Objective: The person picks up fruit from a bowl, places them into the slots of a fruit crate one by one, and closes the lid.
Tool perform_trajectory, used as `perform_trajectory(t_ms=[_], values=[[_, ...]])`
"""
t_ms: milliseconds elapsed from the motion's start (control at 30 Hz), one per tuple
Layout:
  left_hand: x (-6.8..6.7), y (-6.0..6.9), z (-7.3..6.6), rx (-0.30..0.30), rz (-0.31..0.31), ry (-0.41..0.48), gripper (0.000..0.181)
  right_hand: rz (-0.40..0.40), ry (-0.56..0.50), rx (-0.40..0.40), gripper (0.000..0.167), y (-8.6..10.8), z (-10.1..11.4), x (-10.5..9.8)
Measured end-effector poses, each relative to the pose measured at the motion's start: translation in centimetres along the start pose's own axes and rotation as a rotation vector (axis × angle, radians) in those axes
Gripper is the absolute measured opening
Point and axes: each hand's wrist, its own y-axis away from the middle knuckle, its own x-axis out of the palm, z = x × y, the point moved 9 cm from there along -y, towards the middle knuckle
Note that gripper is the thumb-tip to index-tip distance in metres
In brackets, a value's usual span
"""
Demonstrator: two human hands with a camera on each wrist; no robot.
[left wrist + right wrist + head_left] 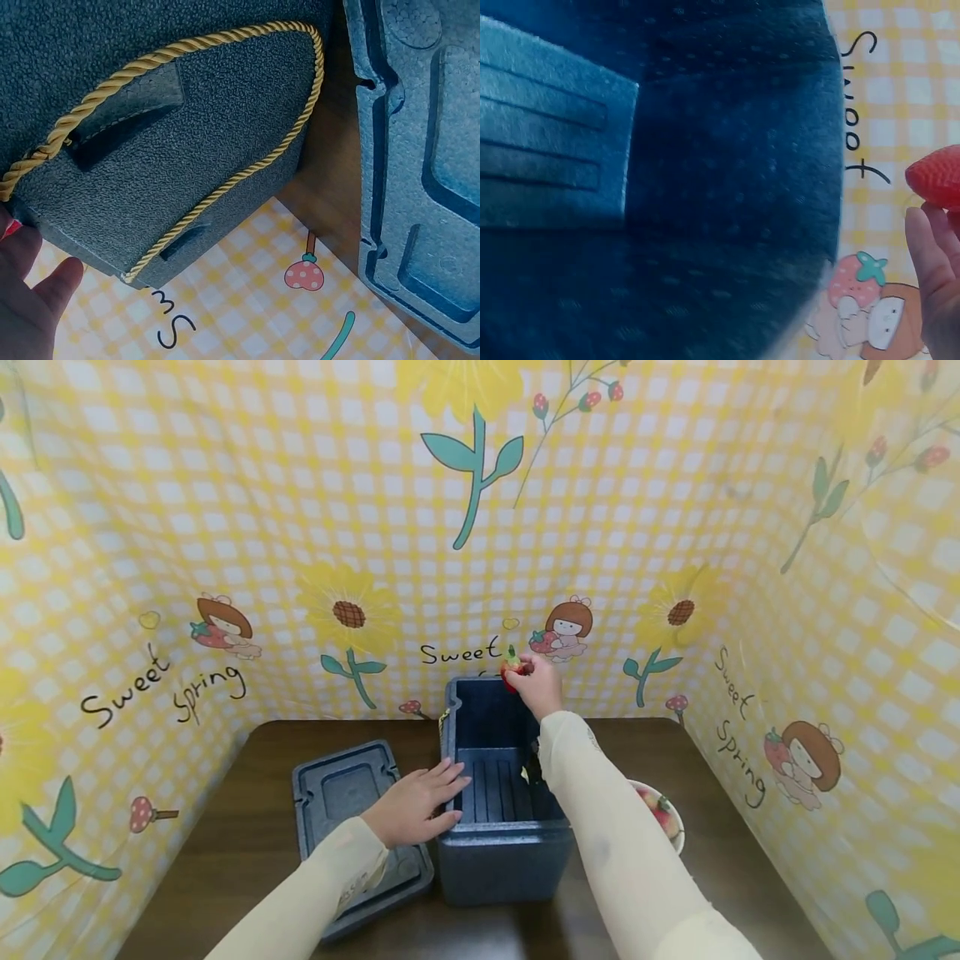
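yellow checked cloth point(262, 527) behind, a strawberry point(511, 665) by the far rim point(476, 678) of a lidless box point(502, 868)

on the dark wood table point(247, 827), a lid point(352, 789) lies left of the box and a white bowl point(681, 840) with fruit point(662, 817) right of it. the right hand point(542, 685) pinches the strawberry between thumb and fingers; in the head view its long axis is roughly upright, leafy end up. the left hand point(417, 803), fingers straight, rests on the box's left rim and holds nothing. from there the strawberry lies ahead and to the right. the right wrist view sets it past the far rim; whether it is over the opening, i cannot tell.
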Motion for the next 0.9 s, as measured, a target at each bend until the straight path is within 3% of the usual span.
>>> perform_trajectory(t_ms=[533,700,900], values=[[-1.2,0.4,0.5,-0.015,-0.010,-0.032,0.054,0.087,-0.121,0.208,0.039,1.1,-2.6,4.6],[-1.3,0.5,0.5,-0.016,-0.015,-0.036,0.053,0.084,-0.053,0.205,0.038,1.5,-3.3,5.4],[-0.5,0.2,-0.1,-0.006,0.040,-0.028,0.055,0.066,0.047,0.230,0.033,2.0,-5.2,5.3]])
